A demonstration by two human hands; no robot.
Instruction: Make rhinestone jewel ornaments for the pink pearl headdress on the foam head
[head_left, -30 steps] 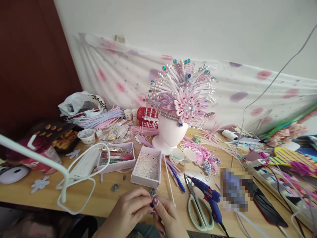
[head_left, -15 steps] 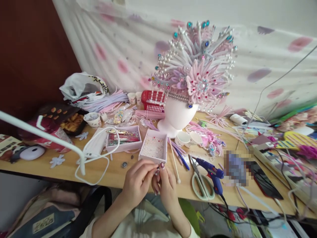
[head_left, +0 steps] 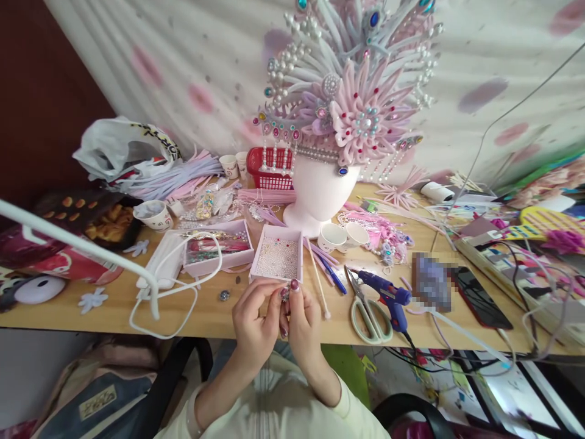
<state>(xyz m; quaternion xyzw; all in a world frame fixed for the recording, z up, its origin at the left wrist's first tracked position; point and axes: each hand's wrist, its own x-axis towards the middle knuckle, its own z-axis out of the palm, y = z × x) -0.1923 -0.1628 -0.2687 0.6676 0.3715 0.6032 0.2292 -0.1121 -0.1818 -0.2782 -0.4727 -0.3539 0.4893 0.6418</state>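
My left hand [head_left: 254, 323] and my right hand [head_left: 303, 319] meet over the table's front edge, fingertips pinched together on a small round jewelled ornament [head_left: 284, 294]. Just beyond them lies a pink box of small beads [head_left: 276, 257]. Behind it a white mannequin head [head_left: 320, 190] carries a pink and lilac headdress [head_left: 347, 91] set with pearls and blue stones. Another small round gem [head_left: 223, 296] lies on the wood to the left of my hands.
Green-handled scissors [head_left: 371, 312] and a blue glue gun [head_left: 388, 297] lie right of my hands, a dark phone [head_left: 479, 299] further right. A second pink box [head_left: 218, 251], a face mask [head_left: 161, 266], paper cups [head_left: 340, 235], a red basket [head_left: 270, 168] and a white lamp arm [head_left: 86, 249] crowd the wooden table [head_left: 114, 308].
The view has tipped downward, so the headdress now runs off the top and my lap shows. My hands stay pinched on the ornament, drawn a little nearer to me.
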